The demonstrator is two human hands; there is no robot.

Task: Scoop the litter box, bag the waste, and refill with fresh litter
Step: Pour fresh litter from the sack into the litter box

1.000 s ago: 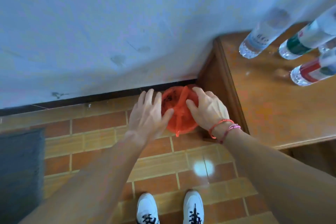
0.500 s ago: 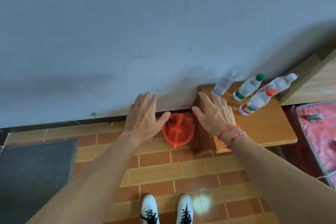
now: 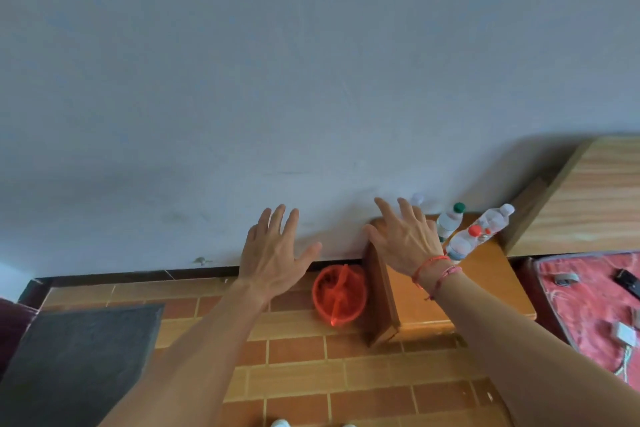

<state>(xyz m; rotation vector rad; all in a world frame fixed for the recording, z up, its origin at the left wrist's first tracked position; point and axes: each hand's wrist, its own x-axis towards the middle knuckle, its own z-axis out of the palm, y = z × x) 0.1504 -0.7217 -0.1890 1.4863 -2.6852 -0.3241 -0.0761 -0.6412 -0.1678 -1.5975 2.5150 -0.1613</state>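
A small round bin lined with a red plastic bag (image 3: 339,293) sits on the tiled floor against the wall, beside a low wooden table. Both my hands are raised above it, palms down, fingers spread, holding nothing. My left hand (image 3: 275,250) hovers up and to the left of the bag. My right hand (image 3: 403,236), with red strings on the wrist, hovers up and to the right, over the table's near corner. No litter box or scoop is in sight.
The low wooden table (image 3: 485,288) carries several water bottles (image 3: 464,243). A dark grey mat (image 3: 79,354) lies on the floor at left. A red-covered bed (image 3: 588,305) with small items is at right, a wooden headboard (image 3: 588,198) behind it. A grey wall fills the top.
My hands let go of the red bag and rose away from it, fingers spreading. The camera pulled back and tilted up, so the bag looks smaller and lower.
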